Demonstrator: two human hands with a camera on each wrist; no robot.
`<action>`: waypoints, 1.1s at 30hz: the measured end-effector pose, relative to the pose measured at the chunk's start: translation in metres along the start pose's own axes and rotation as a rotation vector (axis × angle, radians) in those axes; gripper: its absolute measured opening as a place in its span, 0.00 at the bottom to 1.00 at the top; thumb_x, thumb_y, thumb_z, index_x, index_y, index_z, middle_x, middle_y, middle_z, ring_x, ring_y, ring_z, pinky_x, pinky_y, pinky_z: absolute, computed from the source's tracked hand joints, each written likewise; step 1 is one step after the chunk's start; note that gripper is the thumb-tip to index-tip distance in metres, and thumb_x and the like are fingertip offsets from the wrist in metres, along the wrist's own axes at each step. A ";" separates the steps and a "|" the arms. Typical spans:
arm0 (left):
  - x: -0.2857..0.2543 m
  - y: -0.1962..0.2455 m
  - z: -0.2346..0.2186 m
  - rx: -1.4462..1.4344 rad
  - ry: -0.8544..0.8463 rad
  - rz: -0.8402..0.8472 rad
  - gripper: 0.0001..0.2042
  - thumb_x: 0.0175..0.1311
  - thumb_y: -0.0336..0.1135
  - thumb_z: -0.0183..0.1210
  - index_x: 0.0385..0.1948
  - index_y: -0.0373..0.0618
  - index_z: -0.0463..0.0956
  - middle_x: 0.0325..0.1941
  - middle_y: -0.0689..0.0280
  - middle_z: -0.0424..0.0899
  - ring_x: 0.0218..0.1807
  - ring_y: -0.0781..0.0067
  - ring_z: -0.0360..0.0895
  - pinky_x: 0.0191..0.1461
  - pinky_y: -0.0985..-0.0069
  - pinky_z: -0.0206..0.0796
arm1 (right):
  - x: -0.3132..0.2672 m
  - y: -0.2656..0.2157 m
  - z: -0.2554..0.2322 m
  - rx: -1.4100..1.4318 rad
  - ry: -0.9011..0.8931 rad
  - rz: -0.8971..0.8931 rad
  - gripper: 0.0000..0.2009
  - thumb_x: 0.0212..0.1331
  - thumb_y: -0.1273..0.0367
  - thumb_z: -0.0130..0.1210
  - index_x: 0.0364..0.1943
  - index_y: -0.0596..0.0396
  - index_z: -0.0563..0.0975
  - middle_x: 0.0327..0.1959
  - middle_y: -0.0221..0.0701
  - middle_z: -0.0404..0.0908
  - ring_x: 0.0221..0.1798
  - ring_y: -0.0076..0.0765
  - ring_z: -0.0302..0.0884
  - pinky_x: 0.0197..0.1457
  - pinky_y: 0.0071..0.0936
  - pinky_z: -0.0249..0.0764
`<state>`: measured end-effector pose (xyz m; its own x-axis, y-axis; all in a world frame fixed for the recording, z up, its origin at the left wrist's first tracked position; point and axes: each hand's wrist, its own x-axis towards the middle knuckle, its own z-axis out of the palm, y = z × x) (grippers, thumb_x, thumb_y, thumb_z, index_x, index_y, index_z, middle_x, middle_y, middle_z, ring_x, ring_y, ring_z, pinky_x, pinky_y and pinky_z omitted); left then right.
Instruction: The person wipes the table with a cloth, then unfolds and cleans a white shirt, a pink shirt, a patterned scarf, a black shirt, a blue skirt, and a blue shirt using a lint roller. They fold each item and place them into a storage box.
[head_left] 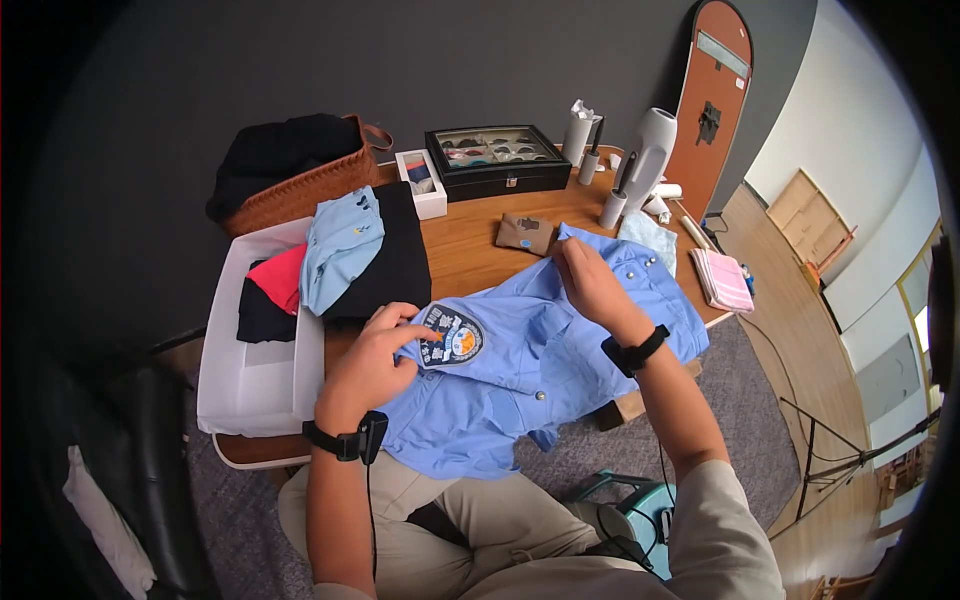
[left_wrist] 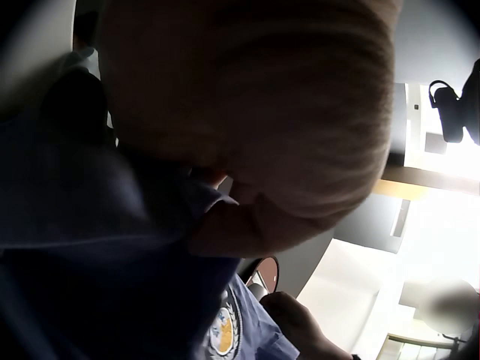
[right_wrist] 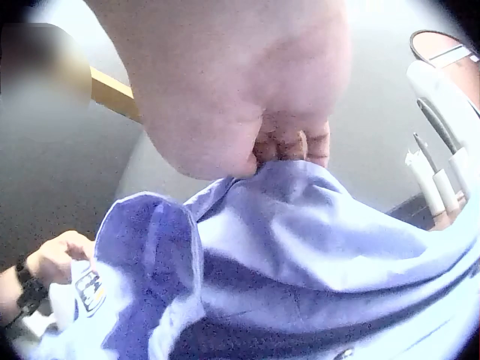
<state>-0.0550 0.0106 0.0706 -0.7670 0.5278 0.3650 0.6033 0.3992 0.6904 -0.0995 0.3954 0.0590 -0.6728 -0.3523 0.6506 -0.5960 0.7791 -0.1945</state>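
A light blue shirt (head_left: 530,345) with silver snap buttons is spread over the table's front edge, part of it hanging down. Its dark shield-shaped patch (head_left: 460,343) faces up beside my left hand (head_left: 365,368), whose thumb and fingers pinch the cloth at the patch's left edge. My right hand (head_left: 597,285) grips the shirt farther right and holds a fold of it raised. In the right wrist view, curled fingers (right_wrist: 289,146) clasp the bunched cloth, and an open tube of fabric (right_wrist: 146,251) stands to the left. The left wrist view is dark, with cloth (left_wrist: 202,217) between thumb and fingers.
On the left, a white bin (head_left: 250,370) stands by folded clothes (head_left: 345,245) and a woven basket (head_left: 310,185). A black display case (head_left: 500,180), brown pouch (head_left: 524,233), white upright device (head_left: 650,155) and pink towel (head_left: 722,281) sit across the back and right.
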 end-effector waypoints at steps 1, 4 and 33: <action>-0.001 -0.001 0.001 0.001 -0.001 0.000 0.24 0.51 0.12 0.51 0.48 0.39 0.88 0.59 0.52 0.81 0.62 0.53 0.80 0.68 0.65 0.71 | 0.005 0.000 -0.002 0.001 0.001 0.000 0.07 0.68 0.79 0.55 0.47 0.59 0.75 0.40 0.47 0.79 0.45 0.62 0.78 0.51 0.49 0.75; 0.002 -0.011 0.011 0.050 0.033 0.097 0.19 0.57 0.13 0.56 0.47 0.38 0.88 0.54 0.55 0.80 0.57 0.57 0.82 0.62 0.67 0.74 | 0.018 0.005 -0.007 0.061 -0.017 -0.049 0.06 0.70 0.81 0.53 0.46 0.59 0.74 0.41 0.49 0.78 0.47 0.63 0.77 0.52 0.49 0.74; 0.012 -0.016 0.043 0.497 0.359 0.121 0.23 0.58 0.21 0.65 0.58 0.38 0.81 0.38 0.56 0.82 0.44 0.50 0.83 0.49 0.57 0.78 | 0.023 -0.024 -0.012 -0.126 -0.314 -0.241 0.18 0.54 0.79 0.58 0.51 0.57 0.77 0.46 0.41 0.78 0.51 0.54 0.78 0.54 0.46 0.74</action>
<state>-0.0645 0.0431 0.0368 -0.6603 0.3405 0.6694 0.6538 0.6992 0.2893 -0.0955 0.3749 0.0878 -0.6332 -0.6582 0.4072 -0.7077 0.7054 0.0398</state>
